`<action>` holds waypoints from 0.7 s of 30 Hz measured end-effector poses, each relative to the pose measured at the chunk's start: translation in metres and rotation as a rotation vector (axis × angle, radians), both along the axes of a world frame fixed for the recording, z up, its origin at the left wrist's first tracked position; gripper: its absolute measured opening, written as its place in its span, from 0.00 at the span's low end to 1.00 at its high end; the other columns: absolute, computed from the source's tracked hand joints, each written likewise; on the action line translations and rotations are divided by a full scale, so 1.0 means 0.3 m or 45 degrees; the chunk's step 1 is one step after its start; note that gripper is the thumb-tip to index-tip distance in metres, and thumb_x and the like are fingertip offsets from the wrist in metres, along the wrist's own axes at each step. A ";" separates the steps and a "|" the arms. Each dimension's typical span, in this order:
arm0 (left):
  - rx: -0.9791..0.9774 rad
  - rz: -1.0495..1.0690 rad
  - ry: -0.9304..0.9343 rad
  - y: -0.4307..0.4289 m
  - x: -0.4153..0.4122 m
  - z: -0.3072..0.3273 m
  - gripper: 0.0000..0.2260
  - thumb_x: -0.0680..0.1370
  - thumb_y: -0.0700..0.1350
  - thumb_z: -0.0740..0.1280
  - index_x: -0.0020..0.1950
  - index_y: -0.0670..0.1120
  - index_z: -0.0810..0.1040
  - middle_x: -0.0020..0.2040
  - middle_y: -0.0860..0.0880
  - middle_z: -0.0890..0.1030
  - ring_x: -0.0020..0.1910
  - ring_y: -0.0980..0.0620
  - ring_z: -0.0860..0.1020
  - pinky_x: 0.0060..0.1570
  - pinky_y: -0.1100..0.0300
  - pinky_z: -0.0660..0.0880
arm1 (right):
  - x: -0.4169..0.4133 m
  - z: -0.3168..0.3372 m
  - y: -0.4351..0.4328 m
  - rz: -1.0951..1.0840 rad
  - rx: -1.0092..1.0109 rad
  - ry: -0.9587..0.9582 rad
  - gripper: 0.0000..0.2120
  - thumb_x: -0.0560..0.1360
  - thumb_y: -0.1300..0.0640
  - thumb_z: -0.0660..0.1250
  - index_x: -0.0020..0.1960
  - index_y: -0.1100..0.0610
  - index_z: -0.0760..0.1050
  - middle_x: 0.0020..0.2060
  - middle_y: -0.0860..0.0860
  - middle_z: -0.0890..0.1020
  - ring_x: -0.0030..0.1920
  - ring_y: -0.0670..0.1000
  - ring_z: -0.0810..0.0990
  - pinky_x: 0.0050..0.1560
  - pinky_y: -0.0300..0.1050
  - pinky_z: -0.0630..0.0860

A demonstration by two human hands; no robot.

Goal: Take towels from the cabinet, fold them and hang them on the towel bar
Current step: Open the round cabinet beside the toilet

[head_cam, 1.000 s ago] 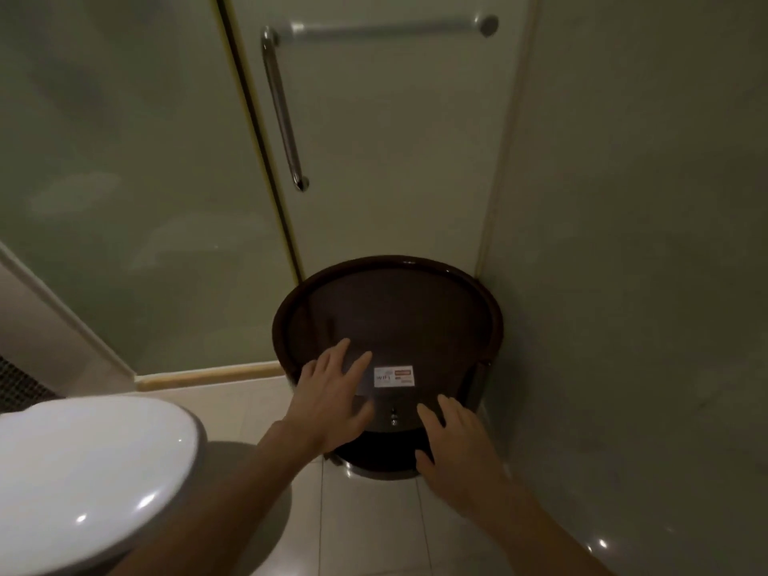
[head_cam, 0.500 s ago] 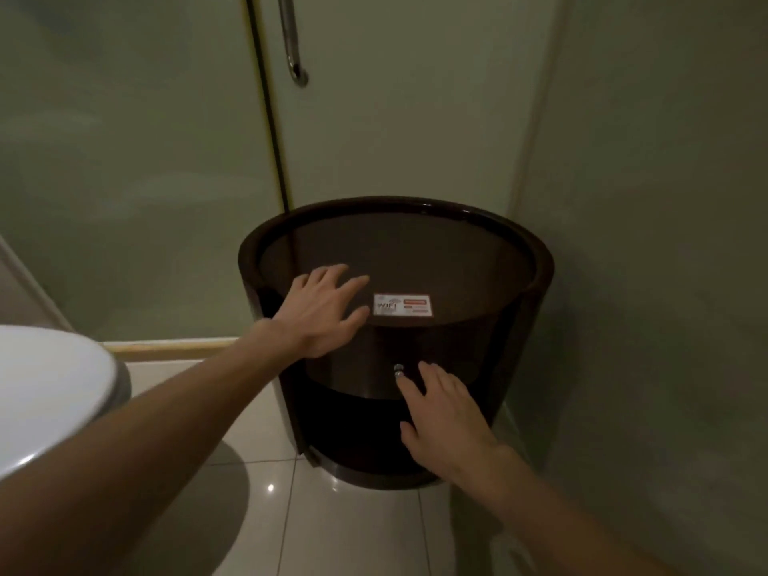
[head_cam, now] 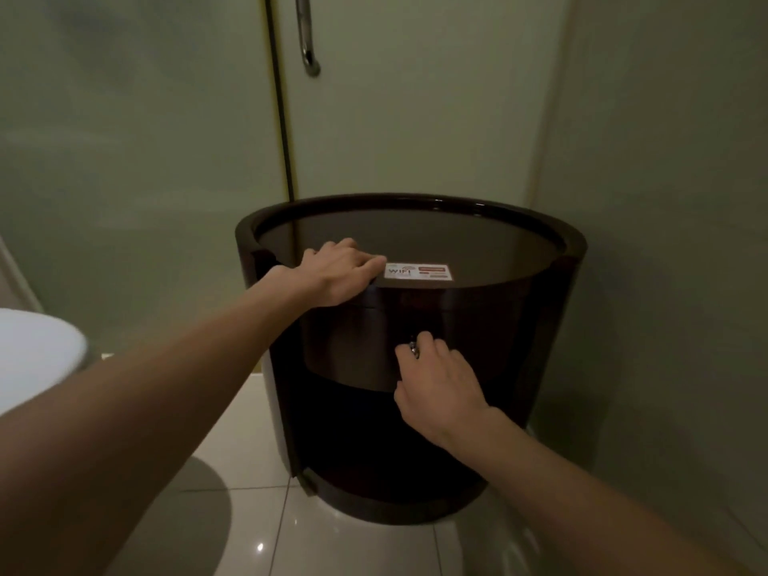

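Note:
A round dark brown cabinet [head_cam: 523, 326] stands in the corner on the tiled floor. My left hand [head_cam: 336, 276] rests on the front edge of its top, fingers lying over the surface next to a white WIFI sticker [head_cam: 417, 271]. My right hand [head_cam: 436, 380] is at the curved drawer front and pinches its small metal knob [head_cam: 413, 349] between thumb and fingers. The drawer sits flush with the cabinet. I see no towels, and the towel bar is out of view.
A frosted glass shower door with a vertical metal handle [head_cam: 307, 39] rises behind the cabinet. A plain wall [head_cam: 665, 201] closes the right side. The white toilet lid [head_cam: 33, 351] is at the left edge. Glossy floor tiles [head_cam: 249, 534] lie in front.
The view has dropped and come closer to the cabinet. My right hand has risen to the knob and closed on it. My left hand has slid back to the top's front edge.

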State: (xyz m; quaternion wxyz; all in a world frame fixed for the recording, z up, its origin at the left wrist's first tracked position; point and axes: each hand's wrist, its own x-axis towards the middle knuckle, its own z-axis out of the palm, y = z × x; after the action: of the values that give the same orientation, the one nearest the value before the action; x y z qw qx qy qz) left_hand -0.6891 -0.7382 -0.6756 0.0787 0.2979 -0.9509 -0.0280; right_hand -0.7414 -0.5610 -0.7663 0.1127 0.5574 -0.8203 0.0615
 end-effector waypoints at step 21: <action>-0.004 0.036 0.054 0.011 0.002 -0.013 0.20 0.80 0.62 0.48 0.68 0.63 0.70 0.63 0.44 0.70 0.62 0.40 0.68 0.59 0.44 0.66 | 0.005 0.024 0.008 0.055 -0.088 0.055 0.13 0.78 0.53 0.58 0.58 0.58 0.74 0.55 0.55 0.76 0.56 0.56 0.74 0.56 0.50 0.68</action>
State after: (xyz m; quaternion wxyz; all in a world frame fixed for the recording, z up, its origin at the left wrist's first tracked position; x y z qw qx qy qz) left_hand -0.6883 -0.7348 -0.6796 0.0995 0.3104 -0.9449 -0.0318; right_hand -0.7399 -0.5585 -0.7591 0.1483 0.5719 -0.8028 0.0800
